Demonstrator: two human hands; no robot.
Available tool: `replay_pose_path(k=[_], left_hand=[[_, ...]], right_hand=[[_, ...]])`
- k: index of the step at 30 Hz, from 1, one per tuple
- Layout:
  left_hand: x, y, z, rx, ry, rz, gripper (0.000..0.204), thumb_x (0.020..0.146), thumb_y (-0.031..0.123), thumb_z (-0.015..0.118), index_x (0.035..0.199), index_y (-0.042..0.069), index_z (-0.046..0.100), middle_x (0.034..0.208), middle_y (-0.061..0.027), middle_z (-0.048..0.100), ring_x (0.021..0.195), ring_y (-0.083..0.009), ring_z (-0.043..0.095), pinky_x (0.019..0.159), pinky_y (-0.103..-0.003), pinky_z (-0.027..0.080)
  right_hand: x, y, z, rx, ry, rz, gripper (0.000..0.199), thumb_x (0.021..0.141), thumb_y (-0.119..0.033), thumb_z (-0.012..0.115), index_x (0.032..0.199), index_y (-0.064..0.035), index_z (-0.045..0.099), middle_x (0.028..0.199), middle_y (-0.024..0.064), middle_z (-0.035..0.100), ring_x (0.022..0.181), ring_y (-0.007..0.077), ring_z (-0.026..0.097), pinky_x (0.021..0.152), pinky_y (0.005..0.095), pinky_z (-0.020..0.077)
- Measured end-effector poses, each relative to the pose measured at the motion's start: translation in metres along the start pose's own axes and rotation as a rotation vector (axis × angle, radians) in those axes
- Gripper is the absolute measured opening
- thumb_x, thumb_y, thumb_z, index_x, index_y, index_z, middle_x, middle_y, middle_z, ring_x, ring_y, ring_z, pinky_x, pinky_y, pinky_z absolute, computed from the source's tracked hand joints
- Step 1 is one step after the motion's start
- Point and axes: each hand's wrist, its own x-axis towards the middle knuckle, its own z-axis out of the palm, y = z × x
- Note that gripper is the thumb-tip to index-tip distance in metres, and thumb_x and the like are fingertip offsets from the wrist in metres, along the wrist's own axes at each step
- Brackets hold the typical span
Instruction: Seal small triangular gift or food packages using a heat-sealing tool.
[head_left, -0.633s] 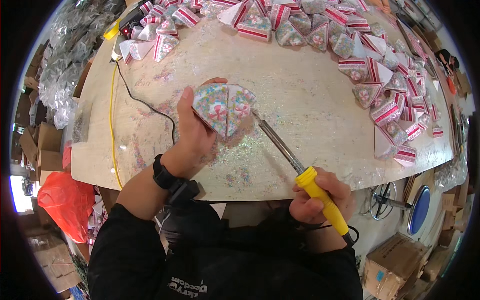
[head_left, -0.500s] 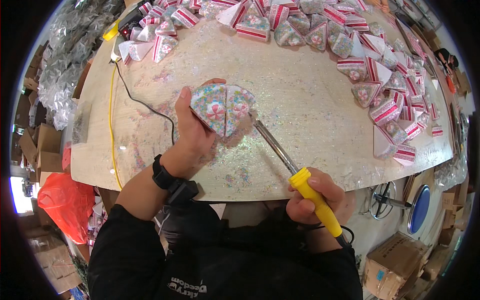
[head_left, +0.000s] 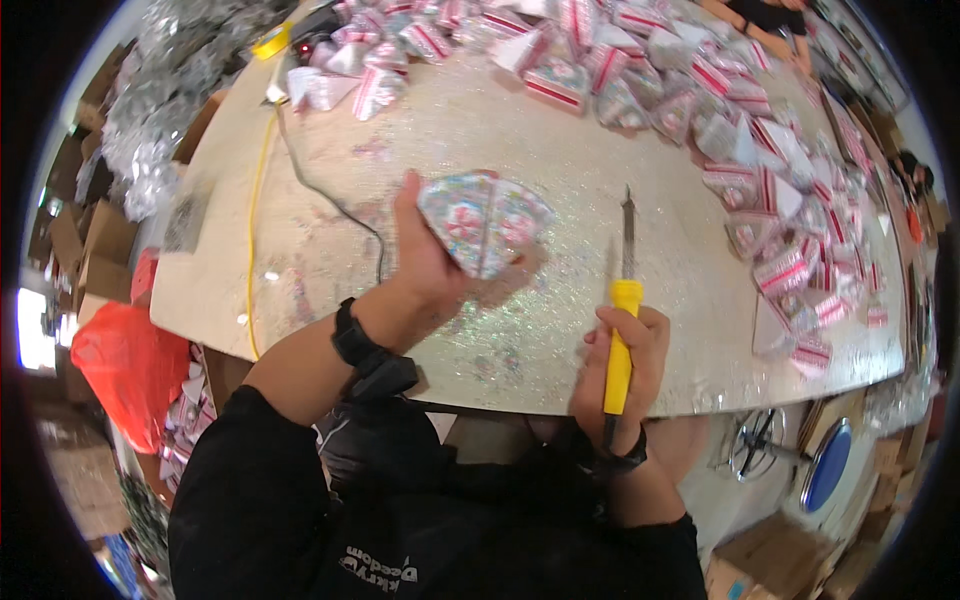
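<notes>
Quietly, my left hand (head_left: 428,258) holds two speckled cake-slice wedges (head_left: 462,228) side by side, thumb up along their left edge, the other fingers mostly hidden behind them. Each wedge wears a pink-and-white swirl; a narrow seam runs between them. My right hand (head_left: 632,365) is wrapped round the yellow handle of a soldering iron (head_left: 625,300), its metal tip pointing away from me, well apart from the wedges and to their right. Left of my left fingers, a black cord (head_left: 330,200) and a yellow cable (head_left: 253,240) cross the glitter-strewn table (head_left: 560,370). Beyond both hands, more wedges (head_left: 556,84) lie heaped, curving down past my right fingers' outer side.
</notes>
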Motion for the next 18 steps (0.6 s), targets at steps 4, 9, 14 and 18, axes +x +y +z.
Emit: replay_pose_path(k=[4, 9, 14, 18], left_hand=[[0.016, -0.015, -0.02, -0.409, -0.277, -0.142, 0.074, 0.095, 0.069, 0.03, 0.123, 0.007, 0.059, 0.118, -0.018, 0.065, 0.113, -0.0365, 0.062, 0.092, -0.056, 0.052], [0.011, -0.026, -0.005, -0.364, -0.204, -0.081, 0.061, 0.102, 0.056, 0.031, 0.121, 0.005, 0.058, 0.115, -0.0204, 0.065, 0.11, -0.0363, 0.063, 0.092, -0.054, 0.053], [-0.001, -0.017, -0.009, 0.128, -0.296, 0.072, 0.049, 0.104, 0.046, 0.042, 0.12, 0.003, 0.057, 0.105, -0.0144, 0.068, 0.09, -0.0223, 0.069, 0.079, -0.038, 0.058], [-0.004, -0.014, 0.001, 0.026, -0.404, 0.345, 0.049, 0.097, 0.049, 0.057, 0.118, 0.004, 0.057, 0.091, -0.0077, 0.067, 0.08, -0.0143, 0.066, 0.073, -0.03, 0.057]], right_hand=[[-0.008, 0.0, 0.001, -0.065, -0.088, 0.061, 0.018, 0.096, 0.003, 0.048, 0.112, -0.0018, 0.055, 0.1, 0.01, 0.048, 0.081, 0.0157, 0.054, 0.076, 0.0274, 0.0471], [-0.018, 0.004, 0.004, -0.025, -0.128, 0.118, 0.016, 0.097, -0.005, 0.05, 0.112, -0.0011, 0.054, 0.1, 0.0124, 0.05, 0.089, 0.0213, 0.051, 0.084, 0.0319, 0.0444], [-0.013, -0.008, 0.013, 0.036, -0.132, 0.306, 0.019, 0.098, -0.01, 0.049, 0.114, 0.0009, 0.053, 0.107, 0.0131, 0.051, 0.094, 0.0213, 0.052, 0.089, 0.0316, 0.0433], [-0.012, -0.007, 0.012, -0.026, -0.157, 0.225, 0.021, 0.1, -0.009, 0.047, 0.119, 0.0008, 0.051, 0.109, 0.013, 0.052, 0.096, 0.0207, 0.053, 0.089, 0.0306, 0.0435]])
